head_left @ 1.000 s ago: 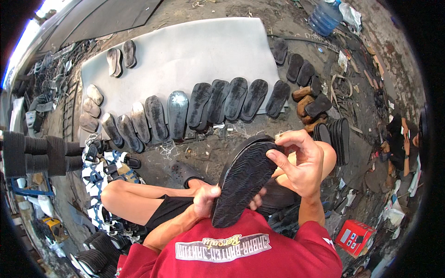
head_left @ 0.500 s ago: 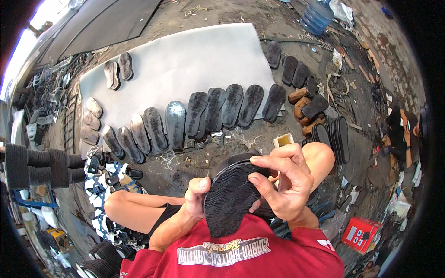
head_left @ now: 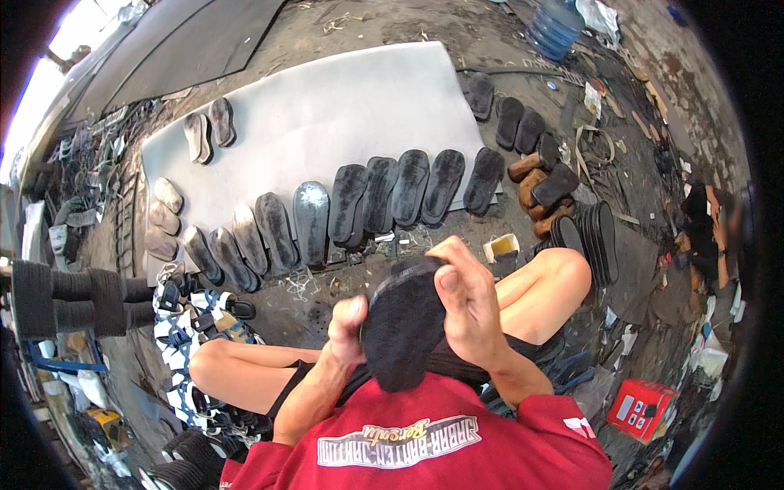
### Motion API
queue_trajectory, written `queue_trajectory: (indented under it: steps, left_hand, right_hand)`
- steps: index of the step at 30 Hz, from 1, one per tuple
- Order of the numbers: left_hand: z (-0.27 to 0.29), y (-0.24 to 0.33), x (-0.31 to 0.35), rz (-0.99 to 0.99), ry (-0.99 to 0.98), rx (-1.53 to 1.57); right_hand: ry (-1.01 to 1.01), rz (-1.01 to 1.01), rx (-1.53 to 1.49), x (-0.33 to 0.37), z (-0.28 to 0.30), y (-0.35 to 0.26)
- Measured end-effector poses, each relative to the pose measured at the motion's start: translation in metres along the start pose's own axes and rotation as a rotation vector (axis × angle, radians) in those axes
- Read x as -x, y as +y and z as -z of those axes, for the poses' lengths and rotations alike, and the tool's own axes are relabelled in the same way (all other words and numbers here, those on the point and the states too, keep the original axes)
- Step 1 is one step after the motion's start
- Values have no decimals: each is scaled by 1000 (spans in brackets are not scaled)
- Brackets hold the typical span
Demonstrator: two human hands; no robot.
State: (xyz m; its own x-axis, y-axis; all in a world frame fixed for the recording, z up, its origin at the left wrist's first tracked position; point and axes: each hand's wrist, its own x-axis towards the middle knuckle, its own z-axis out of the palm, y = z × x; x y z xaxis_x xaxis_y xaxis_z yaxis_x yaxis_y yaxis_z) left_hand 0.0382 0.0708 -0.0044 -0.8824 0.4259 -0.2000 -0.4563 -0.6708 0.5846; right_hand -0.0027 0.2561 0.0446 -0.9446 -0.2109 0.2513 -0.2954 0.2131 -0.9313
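A black shoe sole (head_left: 402,333) is held up in front of my chest, its broad face toward me and its far end tilted up. My left hand (head_left: 347,329) grips its left edge, thumb up along the side; the other fingers are hidden behind it. On the opposite side my right hand (head_left: 469,304) is closed on the upper right edge, with fingers curled over the rim. Beyond my knees, a row of dark soles or shoe forms (head_left: 346,200) lies along the near edge of a pale sheet (head_left: 327,106).
Left of my knee sit a heap of blue-and-white sandals (head_left: 175,314) and stacked black soles (head_left: 73,302). Brown wooden shoe forms (head_left: 531,188) and standing black soles (head_left: 594,243) are to the right, near a red box (head_left: 641,411). Another person (head_left: 719,233) shows at the far right.
The sole has turned in my hands: its wavy tread showed before, and a smoother, dull dark face shows now. My right hand has shifted left and tightened round its upper edge.
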Motion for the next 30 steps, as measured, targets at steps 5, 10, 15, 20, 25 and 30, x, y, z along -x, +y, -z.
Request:
queue_trajectory:
  steps: [5, 10, 15, 20, 25, 30]
  left_hand:
    - [21, 13, -34, -340, 293, -494]
    - [10, 16, -58, -799, 754, -1108]
    - [28, -13, -73, -781, 826, -941]
    - [25, -21, -68, -758, 799, -962]
    - [47, -30, -73, -808, 842, -1041]
    - [39, -43, -60, -751, 782, -958]
  right_hand:
    - [116, 99, 138, -16, -19, 46]
    - [-63, 193, 65, -11, -55, 63]
    - [259, 3, 160, -17, -89, 73]
    - [262, 34, 174, -13, -84, 94]
    - [210, -22, 136, -22, -92, 85]
    - [306, 14, 142, -23, -81, 87]
